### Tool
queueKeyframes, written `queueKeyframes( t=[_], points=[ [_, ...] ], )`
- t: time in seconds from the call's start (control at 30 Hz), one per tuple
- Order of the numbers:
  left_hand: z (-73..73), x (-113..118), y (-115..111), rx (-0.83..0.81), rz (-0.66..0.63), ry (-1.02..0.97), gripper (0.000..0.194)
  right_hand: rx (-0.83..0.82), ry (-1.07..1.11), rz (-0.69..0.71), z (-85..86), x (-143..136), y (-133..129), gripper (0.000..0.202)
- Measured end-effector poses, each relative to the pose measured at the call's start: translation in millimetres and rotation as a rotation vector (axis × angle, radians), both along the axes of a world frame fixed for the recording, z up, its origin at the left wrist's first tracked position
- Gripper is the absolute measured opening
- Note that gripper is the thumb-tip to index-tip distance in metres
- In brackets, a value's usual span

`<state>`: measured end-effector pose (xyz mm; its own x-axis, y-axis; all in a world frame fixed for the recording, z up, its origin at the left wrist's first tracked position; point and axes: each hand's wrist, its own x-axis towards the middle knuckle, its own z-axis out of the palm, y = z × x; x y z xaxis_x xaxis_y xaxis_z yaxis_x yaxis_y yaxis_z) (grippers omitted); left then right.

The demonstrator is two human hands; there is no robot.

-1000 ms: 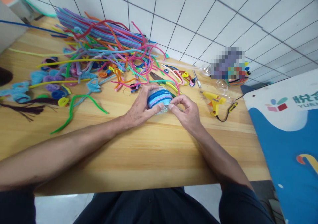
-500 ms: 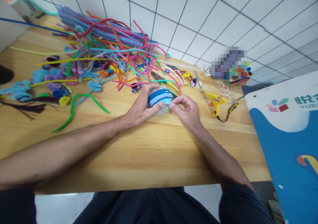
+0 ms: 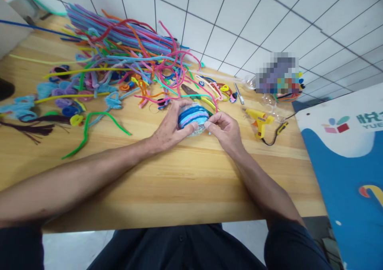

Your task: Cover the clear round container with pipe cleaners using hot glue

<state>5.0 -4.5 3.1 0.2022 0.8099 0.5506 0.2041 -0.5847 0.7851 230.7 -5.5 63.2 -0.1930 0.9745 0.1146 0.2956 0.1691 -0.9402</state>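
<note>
Barely shifted, both hands, left (image 3: 169, 131) and right (image 3: 226, 129), still grip the blue-wrapped ball (image 3: 192, 117).

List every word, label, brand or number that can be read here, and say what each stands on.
"YUE": grey Latin letters, cut off by the picture's edge, on the white top of the blue and white board right of the table.
Above them, large teal Chinese characters, cut off and too partial to read.
The pixelated patch at the back shows no text.
The yellow glue gun shows no legible label.
</note>
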Motion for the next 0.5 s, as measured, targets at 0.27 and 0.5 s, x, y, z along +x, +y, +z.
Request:
queueKeyframes(
  t=[0.27, 0.5],
  points=[
    [-2.3, 0.1, 0.8, 0.04, -0.016, 0.011, 0.059, -0.007, -0.048, -0.011, 5.7, -0.3, 0.7, 0.018],
    [-1.5, -0.3, -0.3, 0.013, -0.015, 0.003, 0.06, -0.004, -0.056, -0.001, 7.9, -1.1, 0.1, 0.018]
  ],
)
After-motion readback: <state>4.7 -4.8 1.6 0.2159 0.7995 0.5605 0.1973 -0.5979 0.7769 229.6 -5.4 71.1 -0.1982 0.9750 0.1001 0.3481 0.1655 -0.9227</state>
